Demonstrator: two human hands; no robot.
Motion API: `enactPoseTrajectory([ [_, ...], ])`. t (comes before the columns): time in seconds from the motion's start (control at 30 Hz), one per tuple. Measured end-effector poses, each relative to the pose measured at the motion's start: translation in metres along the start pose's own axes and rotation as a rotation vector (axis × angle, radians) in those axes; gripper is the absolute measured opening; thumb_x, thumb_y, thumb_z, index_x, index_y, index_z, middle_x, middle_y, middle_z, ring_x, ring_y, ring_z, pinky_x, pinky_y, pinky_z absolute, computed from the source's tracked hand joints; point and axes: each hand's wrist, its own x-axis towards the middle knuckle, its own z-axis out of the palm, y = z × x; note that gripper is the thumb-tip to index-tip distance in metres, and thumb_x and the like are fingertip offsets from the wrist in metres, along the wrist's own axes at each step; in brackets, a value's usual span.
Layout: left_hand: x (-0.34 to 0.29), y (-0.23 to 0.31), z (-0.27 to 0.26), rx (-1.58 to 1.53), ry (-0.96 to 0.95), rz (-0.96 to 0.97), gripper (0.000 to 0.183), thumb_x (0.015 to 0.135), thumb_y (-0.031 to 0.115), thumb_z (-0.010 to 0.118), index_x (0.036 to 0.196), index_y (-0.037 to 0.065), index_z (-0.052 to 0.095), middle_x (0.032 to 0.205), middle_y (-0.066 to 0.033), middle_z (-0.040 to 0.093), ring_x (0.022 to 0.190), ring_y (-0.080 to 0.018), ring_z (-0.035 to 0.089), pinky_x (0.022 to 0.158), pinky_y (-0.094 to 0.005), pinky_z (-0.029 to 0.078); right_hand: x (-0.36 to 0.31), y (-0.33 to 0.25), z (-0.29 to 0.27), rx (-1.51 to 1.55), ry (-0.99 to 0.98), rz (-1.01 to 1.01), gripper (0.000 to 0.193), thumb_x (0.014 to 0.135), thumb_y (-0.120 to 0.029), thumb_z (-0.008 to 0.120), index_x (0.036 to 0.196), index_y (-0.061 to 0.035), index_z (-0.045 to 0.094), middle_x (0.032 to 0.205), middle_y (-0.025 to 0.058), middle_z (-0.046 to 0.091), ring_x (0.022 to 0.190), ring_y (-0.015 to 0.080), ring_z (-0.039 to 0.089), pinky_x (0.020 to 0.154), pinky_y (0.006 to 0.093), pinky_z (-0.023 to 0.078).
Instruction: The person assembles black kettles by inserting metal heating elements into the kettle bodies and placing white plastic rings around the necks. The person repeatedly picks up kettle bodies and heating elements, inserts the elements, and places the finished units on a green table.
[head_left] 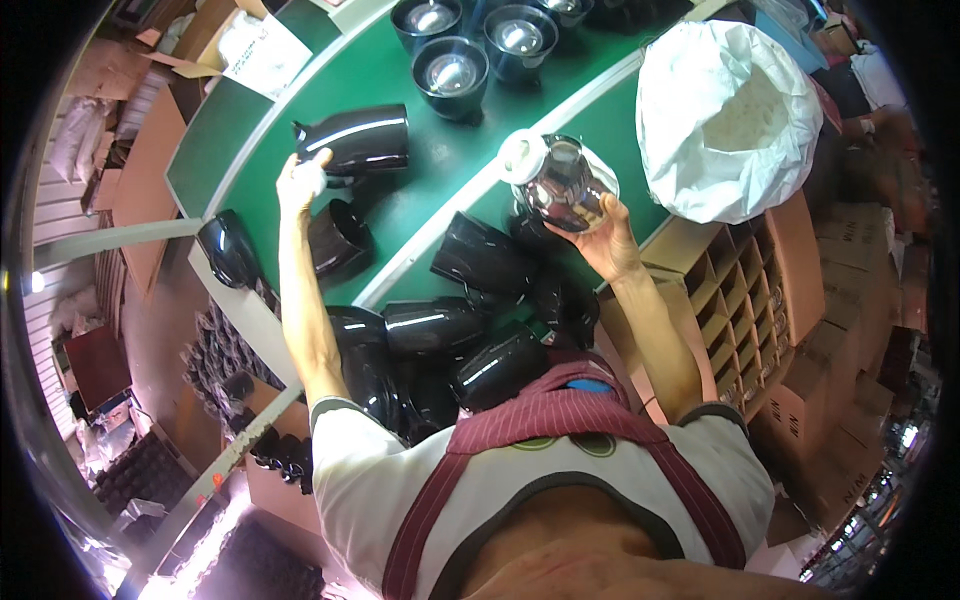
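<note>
**Black jugs at the green belt: both hands occupied**

Nearest the camera, a white short-sleeved shirt with maroon striped apron straps (560,420) is seen; just beyond it a heap of glossy black plastic jug bodies (450,340) is piled on their sides against the near edge of the green conveyor belt (380,75); the left hand (300,180) is closed on the handle side of one glossy black jug lying on its side on the belt (360,138); the right hand (605,240) is clamped from below on a dark, shiny jug (560,185) raised above the belt edge, with a white round cap or disc (522,158) at its top; whether the disc is seated cannot be told. Further up the belt, upright black jugs with bright inner bottoms (455,70) are stood in a group; judged from this, some pieces are done and the near heap is left. A large white sack (725,110) and a cardboard divider box (745,300) are noted to the right.
</note>
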Motion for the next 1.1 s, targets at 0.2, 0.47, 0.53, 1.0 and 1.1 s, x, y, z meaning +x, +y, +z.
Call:
enactPoseTrajectory([
  [0.2,-0.140,0.151,-0.024,-0.329,-0.245,0.376,0.050,0.074,0.015,0.089,0.116,0.003,0.067,0.093,-0.0024,0.072,0.086,-0.0112,0.065,0.080,-0.0241,0.052,-0.006,-0.002,0.001,-0.022,0.001,0.045,0.058,0.088,-0.046,0.070,0.132,-0.0133,0.054,0.136,0.0116,0.058,0.117,0.0296,0.063,0.103,0.0554,0.050],
  [0.47,-0.249,0.246,0.038,0.139,-0.249,0.888,0.060,0.052,0.025,0.096,0.107,0.015,0.074,0.135,-0.0150,0.054,0.103,-0.0272,0.067,0.081,-0.0353,0.058,-0.010,0.014,0.038,-0.552,-0.190,-0.034,0.058,0.096,-0.037,0.059,0.148,-0.0188,0.042,0.149,0.0054,0.046,0.136,0.0265,0.044,0.114,0.0490,0.032],
  [0.53,-0.258,0.242,0.039,0.126,-0.268,0.855,0.063,0.055,0.027,0.095,0.112,0.017,0.071,0.139,-0.0133,0.051,0.092,-0.0251,0.070,0.077,-0.0357,0.060,-0.012,0.016,0.026,-0.551,-0.258,-0.003,0.058,0.096,-0.028,0.061,0.149,-0.0183,0.040,0.149,0.0063,0.045,0.136,0.0263,0.043,0.115,0.0481,0.033],
  [1.0,-0.229,0.206,0.049,-0.134,-0.062,0.658,0.071,0.051,0.028,0.100,0.110,0.007,0.067,0.132,-0.0159,0.058,0.087,-0.0142,0.062,0.069,-0.0248,0.053,0.008,-0.002,0.049,-0.273,-0.069,-0.302,0.060,0.094,-0.030,0.067,0.143,-0.0039,0.044,0.141,0.0112,0.052,0.128,0.0233,0.053,0.106,0.0405,0.049],
  [1.1,-0.187,0.158,0.062,-0.319,-0.071,0.177,0.046,0.076,0.008,0.082,0.117,0.001,0.062,0.090,-0.0014,0.066,0.070,-0.0051,0.057,0.056,-0.0186,0.043,0.049,-0.009,0.068,-0.511,-0.243,-0.582,0.045,0.098,-0.026,0.064,0.134,-0.0014,0.051,0.143,0.0129,0.051,0.127,0.0231,0.054,0.104,0.0417,0.047],
])
